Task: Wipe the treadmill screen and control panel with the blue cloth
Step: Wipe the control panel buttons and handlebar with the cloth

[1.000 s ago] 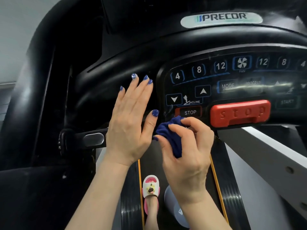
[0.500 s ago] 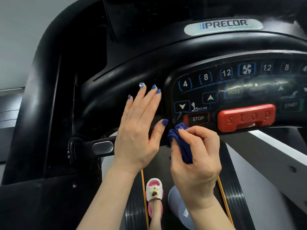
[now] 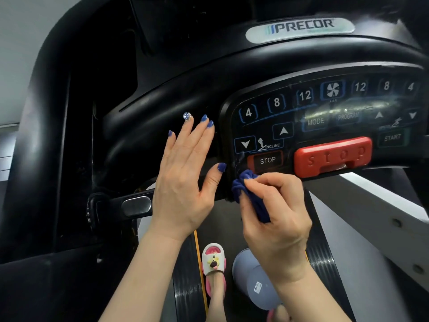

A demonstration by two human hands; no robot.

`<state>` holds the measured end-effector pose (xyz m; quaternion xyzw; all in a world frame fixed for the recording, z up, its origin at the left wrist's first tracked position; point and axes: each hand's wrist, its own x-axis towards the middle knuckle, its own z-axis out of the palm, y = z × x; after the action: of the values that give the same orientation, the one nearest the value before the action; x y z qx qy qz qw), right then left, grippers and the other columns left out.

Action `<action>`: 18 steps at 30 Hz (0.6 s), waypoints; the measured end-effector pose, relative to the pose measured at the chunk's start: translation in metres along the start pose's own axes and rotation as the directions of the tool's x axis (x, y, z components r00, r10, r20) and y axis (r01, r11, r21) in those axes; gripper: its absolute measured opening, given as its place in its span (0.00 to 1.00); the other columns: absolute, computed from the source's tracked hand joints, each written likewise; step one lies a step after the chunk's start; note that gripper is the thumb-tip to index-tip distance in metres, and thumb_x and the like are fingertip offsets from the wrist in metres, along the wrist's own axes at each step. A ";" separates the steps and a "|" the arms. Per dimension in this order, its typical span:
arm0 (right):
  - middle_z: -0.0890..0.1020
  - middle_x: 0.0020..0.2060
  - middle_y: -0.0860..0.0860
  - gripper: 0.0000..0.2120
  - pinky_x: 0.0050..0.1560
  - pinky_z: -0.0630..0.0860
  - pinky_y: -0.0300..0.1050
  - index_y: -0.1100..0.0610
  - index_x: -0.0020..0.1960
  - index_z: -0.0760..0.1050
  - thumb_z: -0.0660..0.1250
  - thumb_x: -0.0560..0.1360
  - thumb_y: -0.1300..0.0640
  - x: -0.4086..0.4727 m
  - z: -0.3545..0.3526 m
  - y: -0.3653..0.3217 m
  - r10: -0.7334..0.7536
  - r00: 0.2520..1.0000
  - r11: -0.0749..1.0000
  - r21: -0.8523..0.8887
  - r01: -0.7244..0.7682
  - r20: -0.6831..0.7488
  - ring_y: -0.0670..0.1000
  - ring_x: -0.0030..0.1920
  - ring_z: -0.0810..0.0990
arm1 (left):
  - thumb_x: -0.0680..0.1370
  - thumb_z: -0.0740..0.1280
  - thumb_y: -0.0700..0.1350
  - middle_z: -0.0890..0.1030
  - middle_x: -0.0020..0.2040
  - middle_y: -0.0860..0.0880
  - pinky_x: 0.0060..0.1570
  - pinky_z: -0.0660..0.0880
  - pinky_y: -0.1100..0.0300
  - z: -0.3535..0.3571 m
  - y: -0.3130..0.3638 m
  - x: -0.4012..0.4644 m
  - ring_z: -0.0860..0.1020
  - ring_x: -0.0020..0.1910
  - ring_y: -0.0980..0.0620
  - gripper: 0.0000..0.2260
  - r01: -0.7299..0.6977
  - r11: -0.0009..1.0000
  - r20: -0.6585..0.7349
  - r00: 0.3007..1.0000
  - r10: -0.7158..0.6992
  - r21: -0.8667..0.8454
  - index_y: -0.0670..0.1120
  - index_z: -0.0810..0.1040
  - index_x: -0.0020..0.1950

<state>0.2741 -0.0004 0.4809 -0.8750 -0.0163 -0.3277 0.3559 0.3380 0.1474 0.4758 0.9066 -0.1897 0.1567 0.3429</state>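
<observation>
The left hand point(image 3: 183, 182) lies flat with straight fingers on the black housing just left of the control panel point(image 3: 325, 126), while the right hand point(image 3: 276, 219), the nearer one, pinches the bunched blue cloth point(image 3: 243, 182) against the panel's lower left corner, the unwiped buttons lying up and to the right.

Blue cloth point(image 3: 246, 189) now nearer the control panel's point(image 3: 325, 117) lower-left corner.

The single head-worn camera looks forward and down from close range at the treadmill control panel point(image 3: 325, 126), with the running belt point(image 3: 185, 287) below.
</observation>
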 end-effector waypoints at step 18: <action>0.78 0.45 0.60 0.04 0.48 0.77 0.46 0.69 0.47 0.82 0.72 0.73 0.69 -0.002 0.006 -0.008 0.024 0.999 0.999 0.034 -0.024 0.024 0.58 0.45 0.78 | 0.83 0.61 0.47 0.65 0.79 0.44 0.80 0.52 0.45 0.001 0.002 0.000 0.58 0.80 0.46 0.24 -0.024 0.998 0.008 1.000 0.023 0.050 0.40 0.64 0.78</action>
<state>0.2737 0.0097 0.4808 -0.8728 -0.0157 -0.3126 0.3746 0.3374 0.1450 0.4760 0.9132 -0.1976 0.1620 0.3174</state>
